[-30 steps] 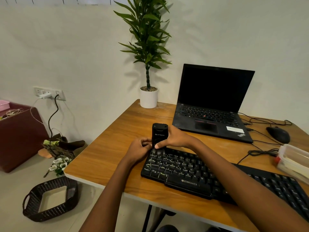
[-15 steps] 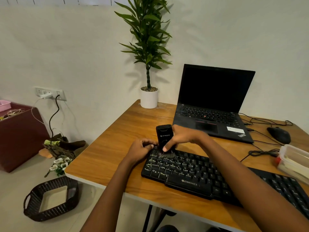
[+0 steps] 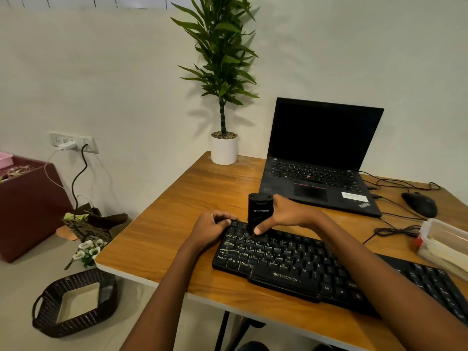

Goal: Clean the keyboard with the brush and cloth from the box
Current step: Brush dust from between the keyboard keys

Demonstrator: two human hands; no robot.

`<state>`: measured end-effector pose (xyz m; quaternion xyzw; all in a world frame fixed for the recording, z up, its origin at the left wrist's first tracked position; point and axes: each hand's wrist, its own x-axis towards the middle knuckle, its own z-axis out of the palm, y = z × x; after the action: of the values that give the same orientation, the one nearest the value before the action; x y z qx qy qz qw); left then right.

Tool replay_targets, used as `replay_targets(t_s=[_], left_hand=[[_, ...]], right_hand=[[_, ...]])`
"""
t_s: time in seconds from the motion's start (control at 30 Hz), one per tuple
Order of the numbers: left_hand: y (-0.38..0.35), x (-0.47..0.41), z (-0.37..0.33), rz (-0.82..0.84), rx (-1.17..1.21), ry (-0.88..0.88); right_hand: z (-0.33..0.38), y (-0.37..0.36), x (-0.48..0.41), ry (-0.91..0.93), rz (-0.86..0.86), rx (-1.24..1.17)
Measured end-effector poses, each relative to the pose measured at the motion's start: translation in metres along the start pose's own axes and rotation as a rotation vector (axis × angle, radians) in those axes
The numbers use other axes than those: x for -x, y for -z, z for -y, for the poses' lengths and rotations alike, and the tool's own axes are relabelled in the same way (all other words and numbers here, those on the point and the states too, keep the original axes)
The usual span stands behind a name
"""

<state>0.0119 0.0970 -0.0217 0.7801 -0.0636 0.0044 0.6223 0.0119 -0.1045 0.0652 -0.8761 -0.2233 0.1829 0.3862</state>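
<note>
A black Zebronics keyboard (image 3: 291, 264) lies near the front edge of the wooden desk (image 3: 177, 224). My right hand (image 3: 286, 214) is shut on a black upright brush (image 3: 259, 211), whose bristles press on the keys near the keyboard's top left. My left hand (image 3: 211, 228) rests curled on the keyboard's far left corner, holding it steady. A clear plastic box (image 3: 445, 243) stands at the right edge of the desk; no cloth shows in view.
An open black laptop (image 3: 321, 158) sits behind the keyboard, with a black mouse (image 3: 419, 203) and loose cables (image 3: 395, 231) to its right. A potted plant (image 3: 224, 148) stands at the desk's back corner. A dark woven basket (image 3: 73, 302) lies on the floor to the left.
My right hand has moved the brush a little to the right along the top rows of keys. My left hand has stayed at the keyboard's left corner.
</note>
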Motion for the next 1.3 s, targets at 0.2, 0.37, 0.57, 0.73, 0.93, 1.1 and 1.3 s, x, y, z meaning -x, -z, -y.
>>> replay_targets(t_s=[0.2, 0.37, 0.57, 0.73, 0.93, 1.1, 1.3], left_hand=[[0.0, 0.001, -0.001, 0.004, 0.025, 0.003], [-0.001, 0.0, -0.001, -0.001, 0.012, -0.002], [-0.001, -0.002, 0.001, -0.004, 0.017, 0.0], [-0.001, -0.001, 0.0, -0.008, 0.006, 0.0], [-0.001, -0.001, 0.001, 0.002, 0.003, 0.011], [-0.002, -0.001, 0.0, -0.007, 0.015, 0.021], [-0.001, -0.002, 0.002, -0.006, -0.017, 0.019]], right_hand=[[-0.003, -0.006, -0.003, 0.034, -0.096, 0.033], [-0.002, -0.008, -0.003, 0.059, -0.123, 0.034], [0.003, -0.005, 0.0, 0.045, -0.111, 0.028], [0.007, -0.007, 0.0, 0.031, -0.093, 0.04], [0.008, -0.01, 0.005, 0.006, -0.1, 0.018], [0.01, -0.001, 0.023, -0.018, -0.082, -0.04], [0.011, 0.003, 0.036, -0.045, -0.059, -0.029]])
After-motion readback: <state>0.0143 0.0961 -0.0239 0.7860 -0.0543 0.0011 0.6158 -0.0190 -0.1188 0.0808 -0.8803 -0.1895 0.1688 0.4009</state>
